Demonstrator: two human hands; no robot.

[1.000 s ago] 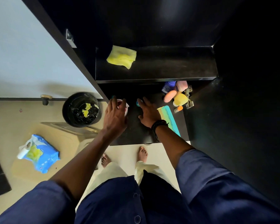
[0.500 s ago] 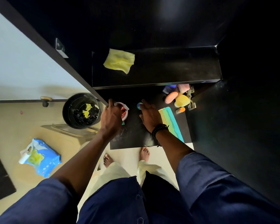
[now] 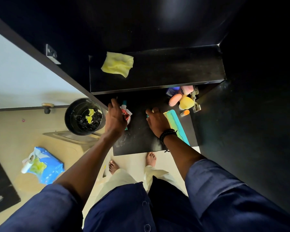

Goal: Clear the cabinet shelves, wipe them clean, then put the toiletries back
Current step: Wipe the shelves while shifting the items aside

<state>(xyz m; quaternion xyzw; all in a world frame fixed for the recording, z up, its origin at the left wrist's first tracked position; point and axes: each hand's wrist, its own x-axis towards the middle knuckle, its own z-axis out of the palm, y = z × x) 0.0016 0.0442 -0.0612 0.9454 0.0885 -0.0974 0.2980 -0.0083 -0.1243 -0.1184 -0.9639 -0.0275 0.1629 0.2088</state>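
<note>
A black cabinet stands open below me. On its upper shelf [image 3: 174,71] lies a crumpled yellow cloth [image 3: 117,64]. On the lower shelf [image 3: 141,139] my left hand [image 3: 115,119] grips a white and red toothpaste tube [image 3: 126,113] with a teal cap. My right hand [image 3: 157,121] rests curled over a small teal item that is mostly hidden, beside a teal and yellow comb [image 3: 176,124]. Pink, orange and yellow toiletry bottles [image 3: 182,99] cluster at the shelf's back right.
A black bin [image 3: 84,116] with yellow scraps stands on the floor at the left. A blue wipes pack [image 3: 43,164] lies on the beige floor farther left. The white cabinet door [image 3: 23,77] hangs open at the left. My bare feet are just below the lower shelf.
My left hand has lifted the toothpaste tube slightly and turned it, so more of the tube shows. My right hand stays in about the same place by the comb.
</note>
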